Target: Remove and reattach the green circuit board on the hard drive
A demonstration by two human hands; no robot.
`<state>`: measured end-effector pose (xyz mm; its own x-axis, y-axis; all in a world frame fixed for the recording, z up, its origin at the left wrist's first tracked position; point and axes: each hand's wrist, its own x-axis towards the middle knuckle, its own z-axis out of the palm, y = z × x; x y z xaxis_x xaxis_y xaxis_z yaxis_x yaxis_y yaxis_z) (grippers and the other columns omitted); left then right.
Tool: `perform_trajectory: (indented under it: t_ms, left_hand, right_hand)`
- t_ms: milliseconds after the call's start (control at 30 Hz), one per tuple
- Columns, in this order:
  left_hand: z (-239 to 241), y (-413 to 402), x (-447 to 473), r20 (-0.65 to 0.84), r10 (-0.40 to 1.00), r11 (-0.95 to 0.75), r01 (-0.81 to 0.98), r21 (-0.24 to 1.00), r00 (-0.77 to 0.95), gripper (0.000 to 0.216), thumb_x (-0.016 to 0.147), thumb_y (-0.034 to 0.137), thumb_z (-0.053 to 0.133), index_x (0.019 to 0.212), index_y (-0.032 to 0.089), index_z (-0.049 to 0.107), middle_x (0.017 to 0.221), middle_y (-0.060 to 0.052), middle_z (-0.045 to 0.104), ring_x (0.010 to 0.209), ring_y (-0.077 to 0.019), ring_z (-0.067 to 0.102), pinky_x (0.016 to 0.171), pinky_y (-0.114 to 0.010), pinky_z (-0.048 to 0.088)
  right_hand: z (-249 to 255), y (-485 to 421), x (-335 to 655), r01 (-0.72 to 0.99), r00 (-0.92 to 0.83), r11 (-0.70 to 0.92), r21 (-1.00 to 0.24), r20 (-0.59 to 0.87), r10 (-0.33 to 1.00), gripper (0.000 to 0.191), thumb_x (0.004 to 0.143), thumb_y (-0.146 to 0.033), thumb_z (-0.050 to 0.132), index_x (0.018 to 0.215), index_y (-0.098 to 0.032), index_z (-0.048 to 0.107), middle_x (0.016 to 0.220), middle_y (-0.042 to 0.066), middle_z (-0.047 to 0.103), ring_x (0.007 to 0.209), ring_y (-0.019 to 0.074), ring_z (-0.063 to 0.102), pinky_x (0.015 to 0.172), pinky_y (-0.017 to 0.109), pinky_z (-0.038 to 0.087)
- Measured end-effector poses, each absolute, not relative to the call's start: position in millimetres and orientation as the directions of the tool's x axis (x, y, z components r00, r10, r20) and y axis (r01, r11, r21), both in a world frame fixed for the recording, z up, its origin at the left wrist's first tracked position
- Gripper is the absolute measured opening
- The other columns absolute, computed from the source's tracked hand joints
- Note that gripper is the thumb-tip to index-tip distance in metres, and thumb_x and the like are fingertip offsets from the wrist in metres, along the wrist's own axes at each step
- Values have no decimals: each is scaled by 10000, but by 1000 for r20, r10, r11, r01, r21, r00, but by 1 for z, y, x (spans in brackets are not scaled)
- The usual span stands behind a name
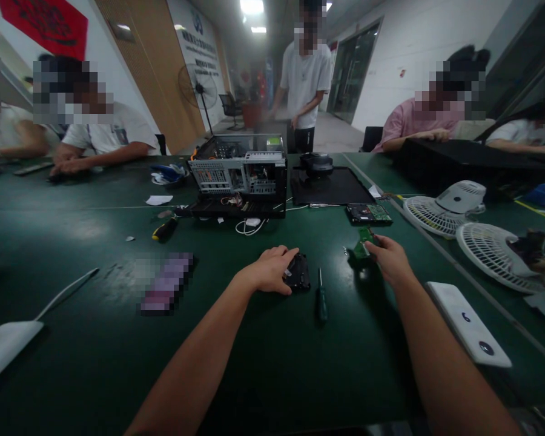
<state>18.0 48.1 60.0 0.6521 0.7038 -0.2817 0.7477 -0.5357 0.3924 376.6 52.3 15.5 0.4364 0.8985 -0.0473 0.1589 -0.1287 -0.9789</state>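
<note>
My left hand [275,269] rests around the left side of a black hard drive [302,272] that lies flat on the green table, its fingers and thumb at the drive's edges. My right hand [390,257] pinches a small green circuit board [363,242] just above the tabletop. Tiny metal bits, perhaps screws [345,250], lie left of that board. Between my hands is a screwdriver [321,300] with a dark green handle, its shaft pointing away from me. Farther back lies a second hard drive [369,214] with its circuit side up.
An opened computer case [238,175] stands at the back centre, beside a black panel [331,184]. A yellow-black screwdriver [165,229] lies left. White fan parts [454,206] and a white power bank-like block [467,324] are on the right. Several people sit or stand across the table.
</note>
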Motion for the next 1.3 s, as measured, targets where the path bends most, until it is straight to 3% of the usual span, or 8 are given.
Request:
perform_trajectory:
  t_ms: [233,333,433,733,867,1000,1133,1300]
  left_hand:
    - [71,45,18,-128,744,-547,707,447,656,961,851,705,541,1599,197,218,1647,-122,258,1504,-326,245,1216,-431,232]
    - [68,47,15,-150,710,-585,695,419,688,1100,734,745,656,1597,216,225,1632,-117,292,1487,-353,268,1212,-441,232]
    - [59,49,15,-229,689,-588,714,380,688,1261,601,720,767,1609,240,180,1628,-121,291,1472,-394,275,1201,-474,236]
    - [50,52,15,-150,710,-609,708,357,688,1195,646,565,798,1607,213,181,1580,-149,365,1416,-381,378,1153,-463,317]
    - [55,49,12,-111,717,-613,698,370,688,1186,659,611,805,1592,149,235,1597,-185,347,1451,-390,338,1188,-476,275]
    - [67,45,16,11,744,-576,632,519,669,852,844,613,668,1505,138,414,1506,-173,481,1386,-321,458,1150,-412,356]
    - [74,44,22,52,769,-462,498,733,637,518,937,484,615,1367,204,548,1195,-86,696,1052,-220,673,898,-335,523]
    - [75,43,24,52,743,-476,471,743,668,267,916,326,662,1154,206,647,950,-18,721,859,-174,673,753,-288,498]
  right_hand:
    - [26,35,304,-157,96,-47,-986,-62,993,323,687,-276,826,952,-235,646,947,-2,721,876,185,682,815,328,560]
    - [25,28,279,-137,-14,-39,-990,-38,999,322,727,-298,816,982,-235,631,981,2,722,902,186,671,823,333,539]
    - [22,22,265,-90,-55,5,-996,10,998,316,753,-295,809,996,-236,617,973,-4,714,912,177,660,866,339,521]
    - [10,24,254,-56,-11,101,-993,102,995,465,776,-328,798,1172,-270,561,1067,19,696,973,197,655,901,366,527]
    - [9,24,256,-78,-3,67,-995,68,998,372,841,-381,741,1159,-279,577,1085,17,679,979,192,644,850,339,536]
    - [11,20,252,-98,-143,50,-994,64,988,262,897,-401,684,1115,-283,602,1070,7,662,968,182,635,808,315,537]
    - [15,17,247,-102,-227,99,-990,120,967,257,916,-387,671,1139,-282,601,1074,9,657,968,181,626,842,337,531]
    - [19,16,245,-59,-230,129,-990,139,963,270,928,-368,658,1176,-276,601,1076,20,664,966,182,623,867,351,514]
